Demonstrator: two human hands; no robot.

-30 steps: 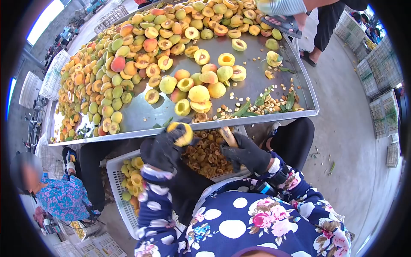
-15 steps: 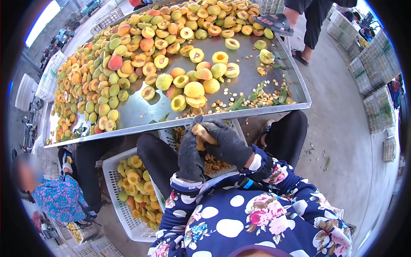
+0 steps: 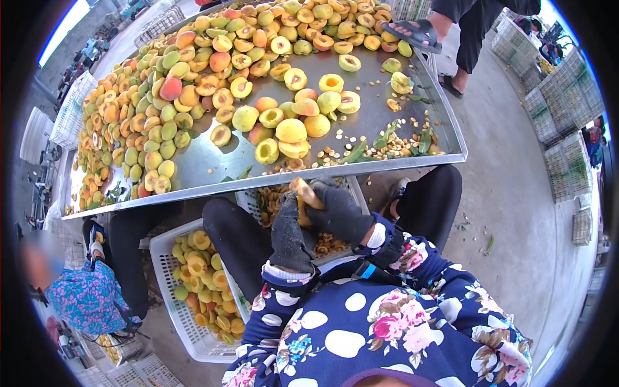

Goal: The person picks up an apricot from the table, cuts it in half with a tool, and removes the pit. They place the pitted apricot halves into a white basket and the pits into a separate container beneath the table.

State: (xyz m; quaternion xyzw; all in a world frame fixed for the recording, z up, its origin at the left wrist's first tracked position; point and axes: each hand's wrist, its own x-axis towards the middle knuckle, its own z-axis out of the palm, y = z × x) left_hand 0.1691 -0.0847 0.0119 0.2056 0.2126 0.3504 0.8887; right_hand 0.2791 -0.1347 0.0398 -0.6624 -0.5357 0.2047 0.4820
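Both of my hands are in dark gloves, close together in front of the metal table's near edge. My right hand (image 3: 340, 213) is closed around a tan stick-like handle (image 3: 305, 193), whose working end I cannot see. My left hand (image 3: 290, 235) is closed beside it, its fingers bent against a yellow apricot piece (image 3: 302, 214) between the hands; much of that piece is hidden. Below them, between my knees, a crate (image 3: 351, 193) holds apricot pieces (image 3: 332, 244).
The metal table (image 3: 200, 161) carries a heap of apricots (image 3: 148, 122), many halved, plus loose stones (image 3: 400, 151) and leaves. A white crate of apricot halves (image 3: 161, 258) stands by my left leg. One person sits at left; another's sandalled foot (image 3: 419, 33) rests on the table corner.
My hands have shifted slightly, and the yellow piece between them shows more now. The tan handle is tilted a little differently. The whole view has moved slightly.
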